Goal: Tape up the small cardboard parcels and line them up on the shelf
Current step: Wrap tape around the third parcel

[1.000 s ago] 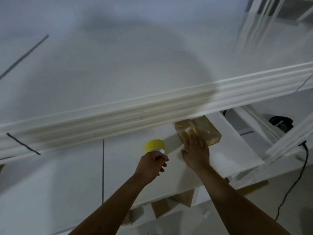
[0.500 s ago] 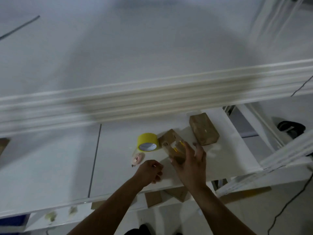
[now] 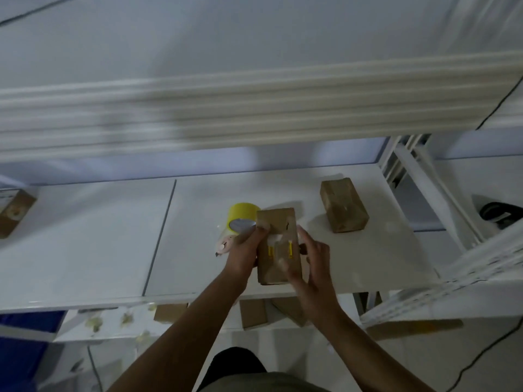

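Left hand (image 3: 243, 250) has come across to grip the parcel (image 3: 278, 250) on its left side, just beside the tape roll (image 3: 240, 219) — right hand (image 3: 314, 267) still clasps the right side

Place: I read this as a storeroom or packing corner.
Grounds: white shelf racks (image 3: 85, 250), small cardboard parcels (image 3: 343, 205) on two levels, a yellow tape roll (image 3: 242, 214).

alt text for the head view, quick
The left hand and right hand hold a small cardboard parcel over a white shelf. A yellow tape roll sits behind it, a second parcel to the right.
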The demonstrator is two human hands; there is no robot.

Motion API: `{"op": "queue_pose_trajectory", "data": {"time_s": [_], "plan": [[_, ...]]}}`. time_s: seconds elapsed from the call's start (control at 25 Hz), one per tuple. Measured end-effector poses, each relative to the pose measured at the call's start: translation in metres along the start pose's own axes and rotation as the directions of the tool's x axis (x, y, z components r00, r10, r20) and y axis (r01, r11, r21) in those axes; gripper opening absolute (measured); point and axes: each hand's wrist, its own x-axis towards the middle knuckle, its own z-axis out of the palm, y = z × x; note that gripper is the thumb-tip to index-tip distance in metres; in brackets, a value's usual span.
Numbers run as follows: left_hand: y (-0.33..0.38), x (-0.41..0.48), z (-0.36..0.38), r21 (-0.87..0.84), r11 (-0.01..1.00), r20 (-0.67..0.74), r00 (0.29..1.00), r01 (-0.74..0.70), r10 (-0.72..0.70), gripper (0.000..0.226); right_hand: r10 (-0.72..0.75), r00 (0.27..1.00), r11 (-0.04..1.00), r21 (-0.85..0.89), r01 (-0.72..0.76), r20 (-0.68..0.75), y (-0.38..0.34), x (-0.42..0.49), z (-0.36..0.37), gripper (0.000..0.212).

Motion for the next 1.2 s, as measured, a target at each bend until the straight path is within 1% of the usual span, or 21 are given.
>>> {"op": "queue_pose_trajectory", "data": {"time_s": [0.04,0.08,0.12,0.16,0.24,0.4,0.48,0.52,0.56,0.6,0.64,0.68,0.76,0.8,0.84,0.92,0.96,1.04,1.12,1.16,1.2], "plan": [[0.001,-0.005,-0.003,0.008,1.000,0.032,0.999,-0.013,0.013,0.017,0.085,0.996,0.983,0.167,-0.080,-0.022,-0.006,0.009,-0.002,0.079],[0.000,-0.010,-0.005,0.016,0.999,0.080,0.996,-0.034,0.033,0.018,0.181,0.983,0.948,0.270,-0.170,-0.013,-0.012,0.020,-0.004,0.068],[-0.001,-0.013,-0.006,0.024,0.998,0.123,0.991,-0.061,0.057,0.019,0.249,0.968,0.924,0.298,-0.239,0.004,-0.016,0.031,-0.005,0.057],[-0.003,-0.016,-0.007,0.020,0.996,0.147,0.986,-0.085,0.081,0.020,0.278,0.961,0.921,0.279,-0.271,0.016,-0.017,0.041,-0.004,0.046],[-0.003,-0.018,-0.007,0.005,0.995,0.137,0.985,-0.103,0.101,0.020,0.277,0.961,0.931,0.242,-0.272,0.015,-0.016,0.052,-0.001,0.032],[-0.009,-0.013,-0.013,-0.002,0.999,0.127,0.990,-0.054,0.053,0.023,0.285,0.957,0.918,0.271,-0.290,0.059,0.001,0.060,0.005,0.028],[-0.013,-0.009,-0.019,0.071,0.997,0.130,0.991,-0.038,0.028,0.027,0.336,0.935,0.890,0.287,-0.355,0.116,0.010,0.062,0.008,0.026],[-0.017,-0.006,-0.023,0.166,0.985,0.110,0.993,-0.050,0.032,0.030,0.372,0.917,0.871,0.286,-0.399,0.147,0.016,0.064,0.011,0.026],[-0.019,-0.004,-0.028,0.291,0.954,0.055,0.997,-0.074,0.061,0.036,0.404,0.900,0.857,0.275,-0.436,0.166,0.020,0.065,0.014,0.027],[-0.021,-0.002,-0.035,0.417,0.904,-0.043,0.991,-0.095,0.124,0.044,0.430,0.889,0.851,0.257,-0.458,0.159,0.024,0.066,0.017,0.030],[-0.021,0.001,-0.043,0.495,0.862,-0.161,0.963,-0.109,0.214,0.048,0.443,0.889,0.863,0.214,-0.459,0.121,0.029,0.068,0.019,0.034],[-0.019,0.006,-0.052,0.531,0.838,-0.269,0.915,-0.121,0.302,0.046,0.435,0.898,0.887,0.141,-0.441,0.067,0.033,0.072,0.021,0.040],[-0.010,0.025,-0.075,0.584,0.807,-0.413,0.824,-0.087,0.388,0.022,0.394,0.919,0.919,-0.029,-0.394,0.008,0.035,0.077,0.023,0.053],[-0.004,0.036,-0.086,0.615,0.787,-0.426,0.821,-0.045,0.380,0.009,0.380,0.925,0.922,-0.084,-0.378,0.012,0.035,0.080,0.023,0.058],[0.002,0.050,-0.096,0.658,0.753,-0.401,0.840,-0.013,0.365,0.019,0.370,0.929,0.924,-0.116,-0.365,0.024,0.036,0.083,0.024,0.062],[0.011,0.077,-0.109,0.735,0.678,-0.262,0.911,-0.026,0.319,0.038,0.334,0.942,0.927,-0.196,-0.320,0.040,0.038,0.088,0.025,0.067],[0.015,0.090,-0.111,0.773,0.632,-0.185,0.935,-0.051,0.302,0.043,0.314,0.949,0.919,-0.260,-0.296,0.032,0.038,0.090,0.025,0.068],[0.017,0.111,-0.112,0.864,0.488,-0.015,0.965,-0.120,0.263,0.046,0.270,0.962,0.870,-0.422,-0.257,-0.029,0.035,0.096,0.024,0.068],[0.015,0.122,-0.113,0.924,0.346,0.096,0.976,-0.160,0.194,0.047,0.103,0.994,0.840,-0.532,-0.109,-0.040,0.022,0.103,0.028,0.068],[0.013,0.126,-0.113,0.935,0.313,0.121,0.980,-0.167,0.161,0.045,0.011,1.000,0.831,-0.556,-0.008,0.002,0.014,0.110,0.033,0.069],[0.012,0.130,-0.115,0.937,0.305,0.134,0.982,-0.171,0.136,0.042,-0.034,0.998,0.825,-0.561,0.063,0.062,0.005,0.119,0.040,0.069]]}}
